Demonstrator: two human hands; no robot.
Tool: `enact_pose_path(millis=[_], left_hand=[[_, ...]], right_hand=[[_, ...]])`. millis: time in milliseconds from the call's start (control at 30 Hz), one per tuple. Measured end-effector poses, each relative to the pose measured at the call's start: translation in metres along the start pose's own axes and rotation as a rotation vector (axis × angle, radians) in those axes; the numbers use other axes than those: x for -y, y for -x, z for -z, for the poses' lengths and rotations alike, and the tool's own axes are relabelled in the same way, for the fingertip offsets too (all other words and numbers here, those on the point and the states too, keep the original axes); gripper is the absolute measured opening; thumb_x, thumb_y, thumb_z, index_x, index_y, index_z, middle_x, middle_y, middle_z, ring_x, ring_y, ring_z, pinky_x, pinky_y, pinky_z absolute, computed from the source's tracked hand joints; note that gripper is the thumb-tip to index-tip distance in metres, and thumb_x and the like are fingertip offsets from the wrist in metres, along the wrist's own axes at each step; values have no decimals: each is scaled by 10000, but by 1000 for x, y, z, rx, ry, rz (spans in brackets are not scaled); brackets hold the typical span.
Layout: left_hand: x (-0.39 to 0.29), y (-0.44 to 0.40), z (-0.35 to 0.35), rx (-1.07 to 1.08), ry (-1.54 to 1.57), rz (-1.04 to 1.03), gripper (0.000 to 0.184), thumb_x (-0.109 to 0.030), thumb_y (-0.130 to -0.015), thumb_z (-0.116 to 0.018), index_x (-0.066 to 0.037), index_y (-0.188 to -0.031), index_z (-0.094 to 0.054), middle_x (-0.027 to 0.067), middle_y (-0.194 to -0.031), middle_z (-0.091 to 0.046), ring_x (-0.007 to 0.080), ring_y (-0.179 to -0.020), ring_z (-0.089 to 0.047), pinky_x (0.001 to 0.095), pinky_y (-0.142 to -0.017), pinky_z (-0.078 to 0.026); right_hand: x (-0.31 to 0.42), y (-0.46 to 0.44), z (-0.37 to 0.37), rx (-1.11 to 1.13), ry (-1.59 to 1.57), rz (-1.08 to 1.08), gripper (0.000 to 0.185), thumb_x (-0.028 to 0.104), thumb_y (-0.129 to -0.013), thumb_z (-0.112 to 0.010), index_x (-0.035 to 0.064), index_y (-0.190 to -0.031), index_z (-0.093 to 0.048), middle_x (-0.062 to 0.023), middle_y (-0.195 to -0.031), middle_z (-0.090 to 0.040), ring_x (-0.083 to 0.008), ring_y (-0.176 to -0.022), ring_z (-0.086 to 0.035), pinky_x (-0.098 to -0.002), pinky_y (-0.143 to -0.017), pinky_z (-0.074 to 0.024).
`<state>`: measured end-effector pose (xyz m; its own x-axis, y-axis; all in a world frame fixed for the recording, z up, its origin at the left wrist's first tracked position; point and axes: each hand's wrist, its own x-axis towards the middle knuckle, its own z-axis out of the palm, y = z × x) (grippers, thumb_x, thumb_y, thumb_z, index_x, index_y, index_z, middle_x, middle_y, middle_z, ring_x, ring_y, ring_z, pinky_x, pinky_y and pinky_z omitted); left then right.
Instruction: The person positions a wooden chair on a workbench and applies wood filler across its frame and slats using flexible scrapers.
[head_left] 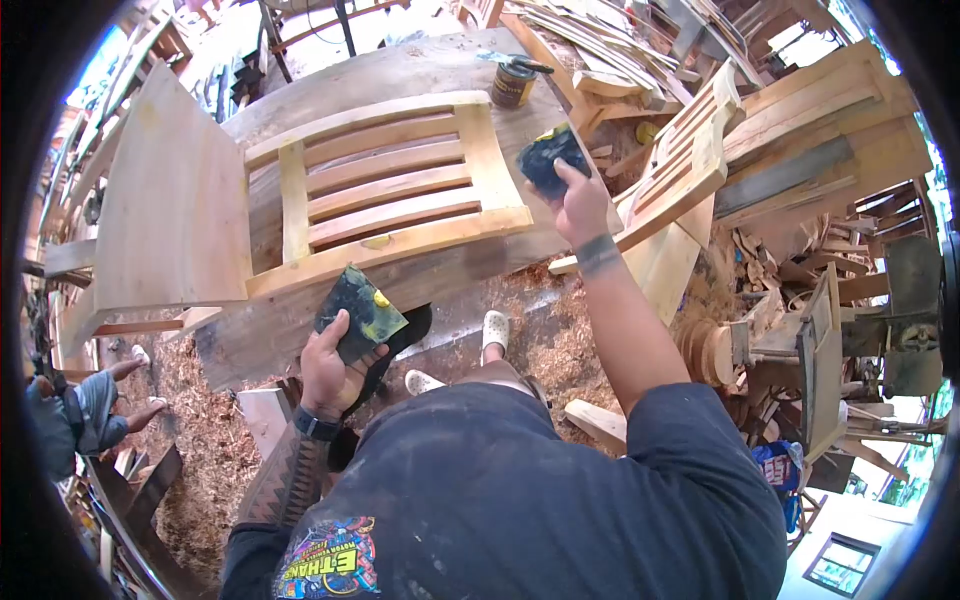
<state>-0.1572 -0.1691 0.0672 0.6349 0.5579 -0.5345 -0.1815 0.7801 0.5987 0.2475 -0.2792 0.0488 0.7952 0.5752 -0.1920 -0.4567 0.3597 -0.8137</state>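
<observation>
My left hand (335, 370) grips a dark flat square piece (362, 312) with yellow smears, just in front of the chair's near rail. Raised at the right, my right hand (580, 200) holds a second dark flat piece (545, 160), yellow at its top edge. Between and beyond the hands, a pale wooden chair (490, 170) with a slatted back lies on the wooden table (385, 75), its broad seat at the left. A yellow patch (378, 241) marks the near rail. Behind the chair, a dark can (512, 84) stands with a tool across its top.
Another slatted wooden frame (680, 165) leans right of the table. Planks (830, 130) and offcuts lie farther right. Wood shavings (200, 450) cover the floor. Another person (90, 410) is at the far left. A blue packet (778, 465) is at the lower right.
</observation>
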Motion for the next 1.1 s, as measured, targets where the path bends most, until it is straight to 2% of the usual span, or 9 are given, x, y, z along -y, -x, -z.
enact_pose_path(millis=[133, 300, 533, 667, 733, 767, 867, 1033, 1100], left_hand=[[3, -9, -23, 22, 178, 30, 303, -244, -1070, -553, -72, -1315, -599, 97, -1177, -726, 255, -1068, -706, 463, -852, -602], [0, -16, -63, 103, 277, -5, 307, -226, -1074, -532, -43, -1313, -595, 107, -1197, -715, 255, -1070, -699, 465, -868, -605], [-10, 0, -93, 70, 195, -100, 321, -214, -1083, -522, 1, -1312, -590, 140, -1165, -721, 292, -1022, -728, 467, -853, -629], [-20, 4, -88, 116, 173, -181, 309, -204, -1079, -524, 2, -1298, -592, 152, -1111, -735, 299, -931, -749, 460, -807, -644], [-31, 11, -89, 129, 123, -262, 317, -212, -1080, -522, 4, -1304, -580, 162, -1129, -727, 300, -949, -745, 456, -808, -645], [-34, 13, -85, 163, 105, -299, 334, -226, -1081, -521, 8, -1316, -566, 166, -1149, -719, 302, -962, -742, 449, -809, -644], [-40, 19, -71, 101, 51, -302, 339, -228, -1076, -532, -2, -1327, -563, 148, -1164, -714, 297, -1003, -733, 447, -822, -640], [-21, 15, -43, 11, 57, -247, 310, -218, -1071, -542, -22, -1309, -580, 127, -1175, -714, 273, -1027, -728, 444, -827, -636], [-16, 18, -42, -12, 60, -225, 300, -216, -1071, -542, -29, -1302, -584, 122, -1174, -716, 266, -1029, -728, 443, -826, -635]], right_hand=[[-5, 62, -25, 268, 517, 104, 351, 88, -1052, -590, -97, -1349, -559, -146, -1193, -704, -237, -1021, -725, -353, -895, -611], [-24, 141, -73, 510, 429, 196, 353, 39, -1060, -534, -90, -1388, -554, -143, -1246, -694, -197, -1079, -702, -335, -969, -560], [-19, 161, -85, 686, 924, 671, 446, -57, -951, -597, -10, -1394, -597, -230, -1270, -680, -327, -1156, -698, -384, -1007, -534], [-20, 144, -53, 859, 1651, 348, 312, 106, -969, -578, 57, -1262, -673, -218, -1157, -713, -393, -1070, -692, -451, -932, -557], [-47, 118, -4, 584, 1597, 325, 295, 168, -953, -577, 80, -1224, -657, -175, -1013, -711, -383, -972, -692, -509, -887, -549], [-66, 97, 36, 482, 1645, 506, 342, 173, -958, -556, 56, -1272, -622, -194, -1103, -698, -402, -1029, -675, -525, -917, -542], [-85, 53, 85, 187, 1725, 448, 363, 174, -975, -509, 26, -1296, -592, -225, -1223, -654, -415, -1108, -648, -524, -931, -537], [-137, 43, 66, 140, 1997, 269, 502, 113, -920, -509, -15, -1405, -510, -252, -1260, -602, -438, -1147, -597, -473, -1021, -496], [-167, 63, 43, 336, 2057, 402, 550, 101, -891, -506, -11, -1429, -485, -238, -1230, -592, -440, -1150, -577, -462, -1030, -484]])
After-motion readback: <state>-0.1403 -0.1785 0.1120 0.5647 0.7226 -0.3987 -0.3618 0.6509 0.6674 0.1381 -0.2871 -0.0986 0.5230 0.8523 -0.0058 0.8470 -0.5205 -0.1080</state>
